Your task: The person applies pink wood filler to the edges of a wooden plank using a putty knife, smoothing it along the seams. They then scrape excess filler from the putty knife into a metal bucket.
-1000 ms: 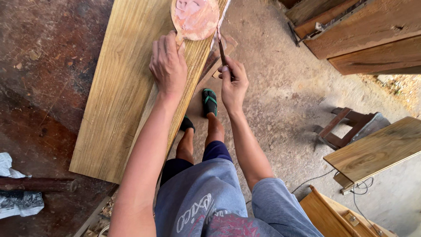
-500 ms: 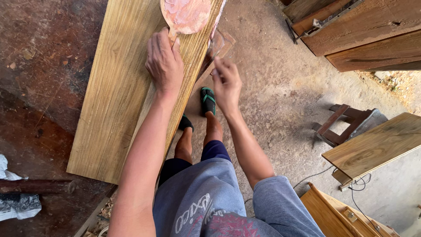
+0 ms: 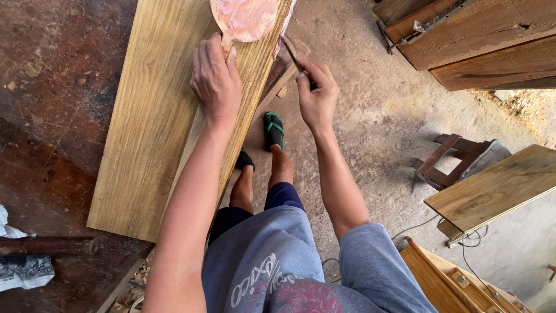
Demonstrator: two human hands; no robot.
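Two bare hands work at a long yellow-green plank's [image 3: 156, 122] far end. Left hand [image 3: 215, 78] clasps the handle of a round paddle smeared with pink filler [image 3: 244, 17], lying on the board; right hand [image 3: 317, 95] pinches a thin blade [image 3: 291, 52] just off the plank's right edge. Most of the board appears bare, so filling seems barely begun.

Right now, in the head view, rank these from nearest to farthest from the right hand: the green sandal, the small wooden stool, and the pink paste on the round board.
From the right hand:
1. Green sandal, just below it and toward the left, on the floor.
2. Pink paste, up and to the left, on the round board; only slightly farther, nearly a tie.
3. Wooden stool, far to the right.
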